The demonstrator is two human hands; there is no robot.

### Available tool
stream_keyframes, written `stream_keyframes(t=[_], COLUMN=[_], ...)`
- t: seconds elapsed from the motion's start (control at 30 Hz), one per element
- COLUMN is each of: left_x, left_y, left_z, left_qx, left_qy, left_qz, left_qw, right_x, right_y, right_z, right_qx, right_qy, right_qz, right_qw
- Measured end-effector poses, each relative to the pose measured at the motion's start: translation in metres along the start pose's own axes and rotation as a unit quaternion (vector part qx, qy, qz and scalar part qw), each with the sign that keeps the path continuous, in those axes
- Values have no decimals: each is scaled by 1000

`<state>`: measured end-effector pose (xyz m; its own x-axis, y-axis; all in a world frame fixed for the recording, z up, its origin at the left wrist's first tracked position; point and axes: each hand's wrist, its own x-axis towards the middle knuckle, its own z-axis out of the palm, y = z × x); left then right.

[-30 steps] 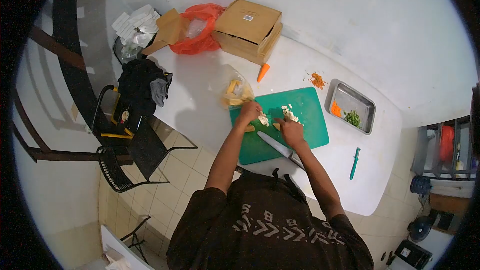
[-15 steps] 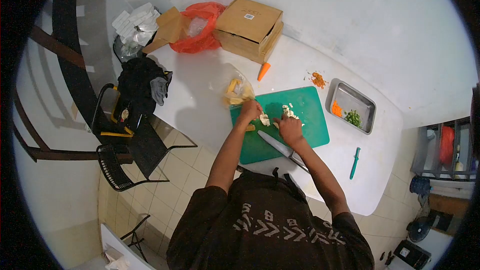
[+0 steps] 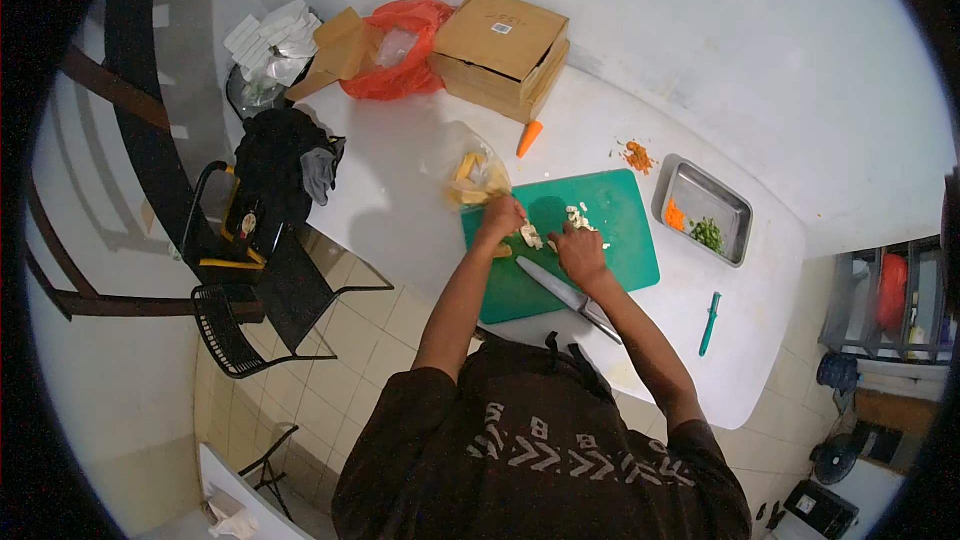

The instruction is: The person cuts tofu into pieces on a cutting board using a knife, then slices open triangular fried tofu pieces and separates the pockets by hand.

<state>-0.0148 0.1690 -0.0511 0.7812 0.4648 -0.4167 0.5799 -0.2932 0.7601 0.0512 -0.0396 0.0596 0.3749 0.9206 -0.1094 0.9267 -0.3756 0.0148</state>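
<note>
A green cutting board (image 3: 625, 202) lies on the table with small pale diced pieces (image 3: 580, 220) near its upper middle. My left hand (image 3: 501, 217) is over the board's left side, fingers curled in beside a larger pale crumbly chunk (image 3: 530, 235). My right hand (image 3: 580, 254) is bent down to the board just below the diced pieces, fingers closed; a pale bit shows at its fingertips. What either hand grips is hidden. Below the hands, a knife (image 3: 555, 287) lies across the board, handle over the near edge. A yellow block (image 3: 502, 251) sits by my left wrist.
A clear plastic bag of yellow pieces (image 3: 470, 180) adjoins the board's left corner. Beyond are a carrot (image 3: 529, 138), orange peelings (image 3: 637, 156) and a cardboard box (image 3: 500, 35). To the right are a metal tray (image 3: 741, 202) with chopped orange and green vegetables, and a green peeler (image 3: 710, 324).
My right hand has shifted slightly left and down over the board. My left hand stays almost in place. The whole view has tilted very slightly.
</note>
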Motion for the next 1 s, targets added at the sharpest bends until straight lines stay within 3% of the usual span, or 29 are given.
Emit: stream_keyframes(t=[0.37, 0.53, 0.77, 0.83, 1.0], left_x=[-15, -14, -7, -9, -9], left_y=[15, 13, 1, 3, 1], left_z=[-8, -8, -2, -3, 0], left_qx=[-15, -24, -71, -59, -41], left_qy=[7, 1, 8, 13, 19], left_qz=[-6, -2, 1, 2, 12], left_qw=[1000, 1000, 997, 998, 999], right_x=[4, 3, 5, 4, -3], right_y=[-7, -4, -6, -6, -2], right_z=[7, 0, 5, 7, 6], right_qx=[-15, -31, -4, -7, 14], right_qy=[25, -26, 39, -2, 7], right_qz=[-4, -14, -4, 5, 9], right_qw=[1000, 999, 999, 1000, 1000])
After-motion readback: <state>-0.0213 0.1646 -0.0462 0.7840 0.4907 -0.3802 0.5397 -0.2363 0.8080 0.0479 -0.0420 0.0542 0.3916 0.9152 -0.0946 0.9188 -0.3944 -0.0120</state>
